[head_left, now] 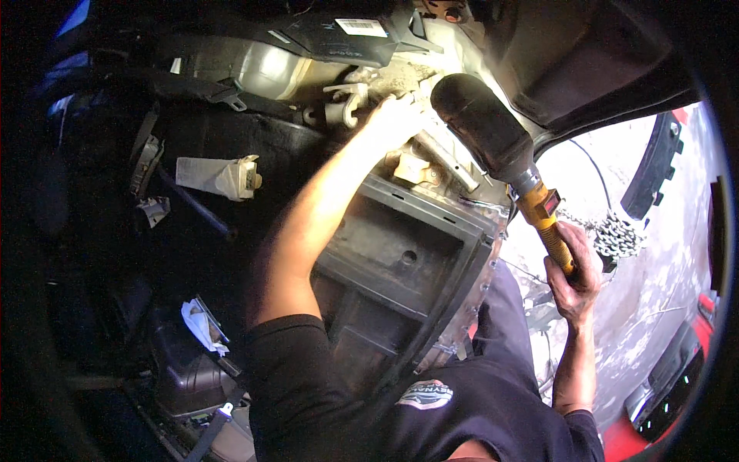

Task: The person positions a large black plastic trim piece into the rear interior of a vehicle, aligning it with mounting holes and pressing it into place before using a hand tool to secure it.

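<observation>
My right hand (pixel 573 269) is wrapped around the yellow handle of a power tool (pixel 485 127). Its bulky black body points up and to the left, with a grey collar and a red part near the grip. My left hand (pixel 396 119) reaches into the vehicle's interior, its fingers curled against the bright metalwork. Glare washes out the fingertips, so what they grip cannot be made out. A metal tube (pixel 446 158) slants down to the right just beside that hand. Close to its left side is a pale bracket-like part (pixel 342 112).
Below the left hand lies a dark metal floor frame (pixel 400 231) with recesses. A whitish plastic piece (pixel 215 177) rests on the dark surface at left. Outside, a heap of chain (pixel 616 235) lies on the floor. A blue-white cloth (pixel 204 323) is at lower left.
</observation>
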`<state>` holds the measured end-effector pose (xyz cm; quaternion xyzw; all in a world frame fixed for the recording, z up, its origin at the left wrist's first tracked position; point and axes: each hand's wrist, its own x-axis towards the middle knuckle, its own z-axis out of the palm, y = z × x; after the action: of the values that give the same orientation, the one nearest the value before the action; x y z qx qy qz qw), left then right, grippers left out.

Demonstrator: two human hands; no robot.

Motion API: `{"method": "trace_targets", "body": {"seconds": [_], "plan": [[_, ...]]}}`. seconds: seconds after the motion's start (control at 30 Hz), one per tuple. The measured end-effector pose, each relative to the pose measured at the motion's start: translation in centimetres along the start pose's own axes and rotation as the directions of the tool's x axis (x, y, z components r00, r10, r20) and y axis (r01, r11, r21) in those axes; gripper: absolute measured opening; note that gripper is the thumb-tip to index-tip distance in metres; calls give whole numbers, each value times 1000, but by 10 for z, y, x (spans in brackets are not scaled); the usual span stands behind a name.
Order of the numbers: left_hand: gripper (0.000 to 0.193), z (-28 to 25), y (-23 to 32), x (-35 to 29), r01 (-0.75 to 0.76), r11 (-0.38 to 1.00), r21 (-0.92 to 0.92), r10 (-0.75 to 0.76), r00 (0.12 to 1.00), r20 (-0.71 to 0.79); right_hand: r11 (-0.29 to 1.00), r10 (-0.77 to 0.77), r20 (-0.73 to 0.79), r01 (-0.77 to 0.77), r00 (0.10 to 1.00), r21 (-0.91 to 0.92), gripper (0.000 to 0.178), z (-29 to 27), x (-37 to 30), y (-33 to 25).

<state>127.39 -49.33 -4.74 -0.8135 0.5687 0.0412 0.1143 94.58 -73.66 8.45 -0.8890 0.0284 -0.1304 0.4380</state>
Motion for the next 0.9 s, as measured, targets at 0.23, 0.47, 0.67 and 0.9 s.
{"method": "trace_targets", "body": {"seconds": [0.23, 0.47, 0.67, 0.9], "plan": [[25, -14, 1, -5, 91, 966, 240, -81, 995, -50, 999, -35, -34, 36, 999, 38, 54, -5, 0, 6], [19, -12, -60, -43, 507, 823, -255, -554, 816, -165, 997, -36, -15, 37, 999, 65, 52, 2, -2, -11], [21, -32, -87, -65, 314, 778, -545, -410, 910, -60, 999, -28, -57, 31, 998, 41, 53, -9, -12, -7], [18, -27, -75, -71, 290, 900, -325, -340, 935, -106, 996, -24, -21, 26, 999, 85, 52, -7, -10, -10]]}}
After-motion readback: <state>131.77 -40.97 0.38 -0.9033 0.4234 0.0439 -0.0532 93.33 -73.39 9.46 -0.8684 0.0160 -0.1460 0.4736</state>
